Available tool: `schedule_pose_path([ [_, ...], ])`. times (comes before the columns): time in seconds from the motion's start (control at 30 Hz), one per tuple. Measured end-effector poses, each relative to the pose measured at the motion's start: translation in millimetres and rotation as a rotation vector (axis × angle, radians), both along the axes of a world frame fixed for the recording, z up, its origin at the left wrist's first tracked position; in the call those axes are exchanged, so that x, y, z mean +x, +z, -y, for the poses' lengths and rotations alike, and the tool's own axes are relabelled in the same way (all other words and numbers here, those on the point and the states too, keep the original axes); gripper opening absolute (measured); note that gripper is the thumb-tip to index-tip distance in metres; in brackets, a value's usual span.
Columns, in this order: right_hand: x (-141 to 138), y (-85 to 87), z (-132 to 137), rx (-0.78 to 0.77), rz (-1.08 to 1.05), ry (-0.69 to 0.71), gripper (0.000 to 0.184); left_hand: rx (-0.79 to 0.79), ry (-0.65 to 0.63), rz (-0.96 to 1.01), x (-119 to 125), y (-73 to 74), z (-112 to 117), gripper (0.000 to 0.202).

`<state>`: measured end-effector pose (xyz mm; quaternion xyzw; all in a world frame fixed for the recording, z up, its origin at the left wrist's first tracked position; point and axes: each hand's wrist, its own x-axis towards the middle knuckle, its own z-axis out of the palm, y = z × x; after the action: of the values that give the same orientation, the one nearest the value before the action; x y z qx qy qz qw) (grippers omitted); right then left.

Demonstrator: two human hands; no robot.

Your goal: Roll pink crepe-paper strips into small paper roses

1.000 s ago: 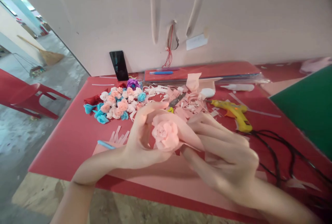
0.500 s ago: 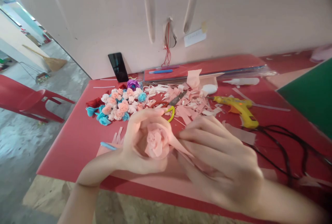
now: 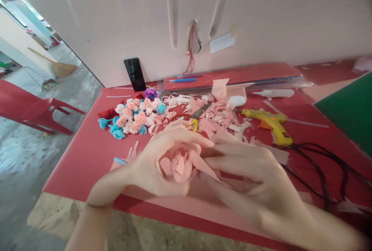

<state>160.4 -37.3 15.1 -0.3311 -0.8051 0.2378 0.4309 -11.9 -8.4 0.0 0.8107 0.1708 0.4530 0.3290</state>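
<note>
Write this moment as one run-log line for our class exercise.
left hand: cups pink flower | right hand: pinches pink strip at flower's side | red table: scissors, yellow glue gun

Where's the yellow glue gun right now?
In the head view, the yellow glue gun lies right of the paper scraps, beyond the right hand.

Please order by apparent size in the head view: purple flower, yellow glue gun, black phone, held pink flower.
Yellow glue gun
Black phone
Purple flower
Held pink flower: not ranked; nearer the camera, partly hidden.
</note>
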Motion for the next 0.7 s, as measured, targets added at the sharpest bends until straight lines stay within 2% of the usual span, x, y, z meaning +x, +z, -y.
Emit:
schedule_pose_path([
  [0.1, 0.4, -1.9, -0.6, -0.035, 0.033, 0.004, 0.027, 0.067, -0.027, -0.034, -0.4, 4.8, -2.9, 0.043],
  [0.23, 1.0, -0.3, -2.2, -0.108, 0.066, 0.044, 0.025, 0.068, -0.055, -0.040, 2.1, 8.5, -3.4, 0.039],
  [0.4, -0.7, 2.7, -3.5, -0.207, -0.048, 0.100, 0.020, 0.059, -0.122, -0.091, 1.9, 7.5, -5.2, 0.042],
  [0.53, -0.2, 1.9, -3.4, -0.281, -0.001, 0.116, 0.020, 0.176, -0.182, -0.057, 2.3, 6.1, -9.1, 0.037],
  [0.7, 4.3, 2.7, -6.1, -0.338, 0.049, 0.113, 0.022, 0.243, -0.102, -0.102, 2.5, 8.3, -7.1, 0.037],
])
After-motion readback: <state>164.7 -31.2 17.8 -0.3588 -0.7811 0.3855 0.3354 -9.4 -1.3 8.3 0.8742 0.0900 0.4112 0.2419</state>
